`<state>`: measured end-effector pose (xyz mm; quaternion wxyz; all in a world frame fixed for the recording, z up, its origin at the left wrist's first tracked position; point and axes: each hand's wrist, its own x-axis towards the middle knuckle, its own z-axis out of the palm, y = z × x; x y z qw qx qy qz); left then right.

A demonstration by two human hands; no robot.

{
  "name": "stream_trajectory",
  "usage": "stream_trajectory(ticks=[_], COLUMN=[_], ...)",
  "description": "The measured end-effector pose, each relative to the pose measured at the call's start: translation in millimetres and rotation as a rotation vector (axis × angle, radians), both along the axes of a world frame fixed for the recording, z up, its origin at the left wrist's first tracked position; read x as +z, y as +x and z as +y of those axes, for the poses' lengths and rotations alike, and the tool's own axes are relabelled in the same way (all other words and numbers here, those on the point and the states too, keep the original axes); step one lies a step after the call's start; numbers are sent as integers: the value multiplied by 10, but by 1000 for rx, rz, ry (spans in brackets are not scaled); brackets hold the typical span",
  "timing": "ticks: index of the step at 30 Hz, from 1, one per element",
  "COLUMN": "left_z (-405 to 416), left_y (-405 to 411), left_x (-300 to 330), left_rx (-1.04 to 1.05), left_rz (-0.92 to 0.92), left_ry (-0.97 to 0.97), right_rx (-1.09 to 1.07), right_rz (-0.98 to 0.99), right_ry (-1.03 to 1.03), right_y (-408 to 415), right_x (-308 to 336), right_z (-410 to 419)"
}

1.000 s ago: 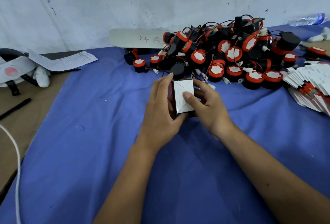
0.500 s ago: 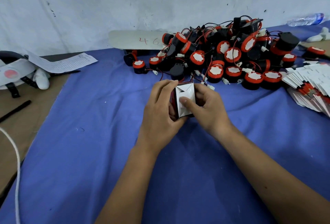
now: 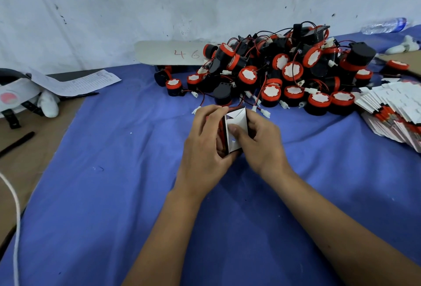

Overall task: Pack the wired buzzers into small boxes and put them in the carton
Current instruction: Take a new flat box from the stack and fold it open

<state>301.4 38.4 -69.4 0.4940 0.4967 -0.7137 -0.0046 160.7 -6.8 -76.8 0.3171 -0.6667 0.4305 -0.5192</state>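
Observation:
A small white box (image 3: 237, 130) with red and black sides is held upright between both hands over the blue cloth (image 3: 114, 194). My left hand (image 3: 205, 146) grips its left side, fingers curled over the top. My right hand (image 3: 259, 142) holds its right side, with the thumb pressing on the folded white flaps. Behind the hands lies a big pile of black and red wired buzzers (image 3: 280, 73) with white connectors. A fanned stack of flat unfolded boxes (image 3: 396, 112) lies at the right. No carton is in view.
A grey board (image 3: 168, 53) marked 46 leans at the wall. At the left lie a printed sheet (image 3: 79, 82), a white headset-like object (image 3: 18, 98), a black pen (image 3: 16, 144) and a white cord (image 3: 16, 217). A water bottle (image 3: 385, 25) lies far right.
The box has turned from facing me to a narrower, more upright angle, and both hands have closed in on it. My right thumb has kept pressing the flaps.

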Motion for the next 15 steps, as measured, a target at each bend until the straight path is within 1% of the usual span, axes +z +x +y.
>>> stream_trajectory(ticks=[3, 6, 13, 15], left_z=[-3, -11, -39, -47], left_y=[-5, 9, 95, 105], left_x=[-10, -30, -29, -39], left_rx=[7, 11, 7, 10], left_rz=[5, 6, 19, 11], left_ry=[-6, 10, 16, 11], right_rx=[18, 19, 47, 27], right_rz=[12, 69, 66, 81], right_ry=[6, 16, 17, 9], right_y=[14, 11, -21, -17], right_x=[11, -1, 36, 41], right_z=[15, 1, 10, 17])
